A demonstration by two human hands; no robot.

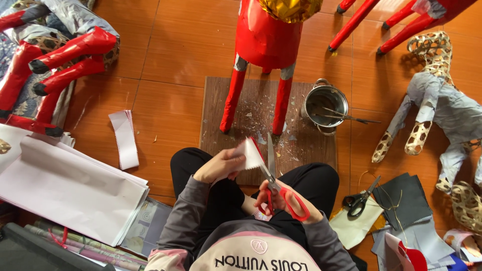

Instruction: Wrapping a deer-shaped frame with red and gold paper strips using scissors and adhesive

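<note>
Scissors (pixel 279 186) are showing bare metal blades and glossy red plastic handles; the paper piece (pixel 249 153) is looking matt white with a red side. The red figure (pixel 263 45) is gleaming with glossy, wrinkled paper skin and crinkled gold foil on top, standing on a rough, scuffed wooden board (pixel 311 145) beside a dull metal pot (pixel 325 104). The floor (pixel 181 45) is showing smooth orange tile with a slight sheen, the paper stack (pixel 70 188) is looking matt white, and the grey figure (pixel 442 108) is showing woven bamboo under matt grey paper.

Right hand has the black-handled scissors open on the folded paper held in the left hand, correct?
Not quite: the scissors in the right hand have red handles; the black-handled pair lies on the floor. The head view shows it. The left hand does hold the folded paper.
</note>
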